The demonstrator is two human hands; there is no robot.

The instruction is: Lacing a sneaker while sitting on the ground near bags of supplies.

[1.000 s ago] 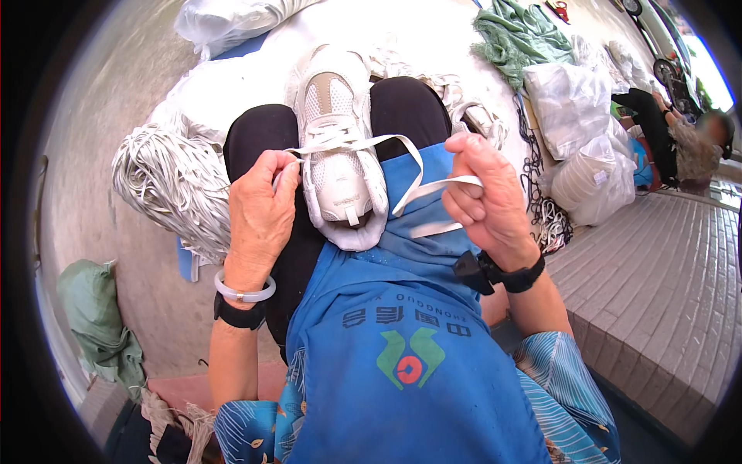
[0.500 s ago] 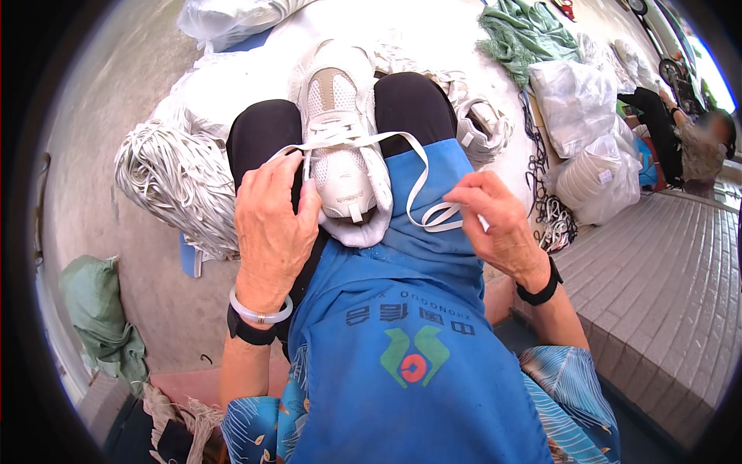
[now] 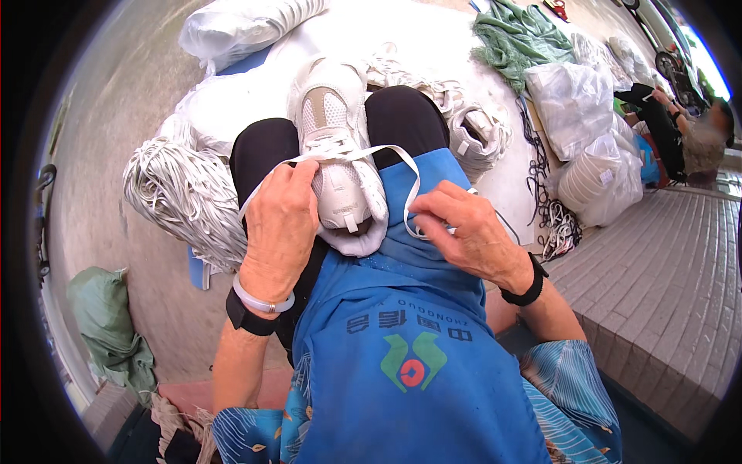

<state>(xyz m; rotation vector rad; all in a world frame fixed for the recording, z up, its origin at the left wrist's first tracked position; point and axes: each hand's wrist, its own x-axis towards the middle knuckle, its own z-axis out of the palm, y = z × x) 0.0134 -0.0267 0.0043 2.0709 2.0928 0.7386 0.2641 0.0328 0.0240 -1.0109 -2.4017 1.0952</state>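
Note:
A white sneaker [image 3: 334,147] with a beige mesh panel rests between my knees, its heel toward me. White shoelace [image 3: 396,151] crosses over its tongue, with a loose end out to each side. On the left of the sneaker, my left hand [image 3: 280,216] pinches one lace end, fingertips close to the shoe's collar. To the right, above the blue apron [image 3: 417,325], my right hand [image 3: 471,232] has its thumb and fingers closed on the other end, which hangs in a loop from the shoe.
A thick bundle of white laces [image 3: 182,189] lies at the left. More white shoes [image 3: 479,131] sit on a white sheet beyond my knees. Plastic-bagged goods [image 3: 572,108], a green net cloth [image 3: 522,39] and dark cords [image 3: 541,170] are at the right. Another person [image 3: 699,143] sits far right.
My right hand has moved left, nearer the sneaker, and the lace loop there is smaller. My left hand has closed on its lace by the collar. The view has shifted slightly.

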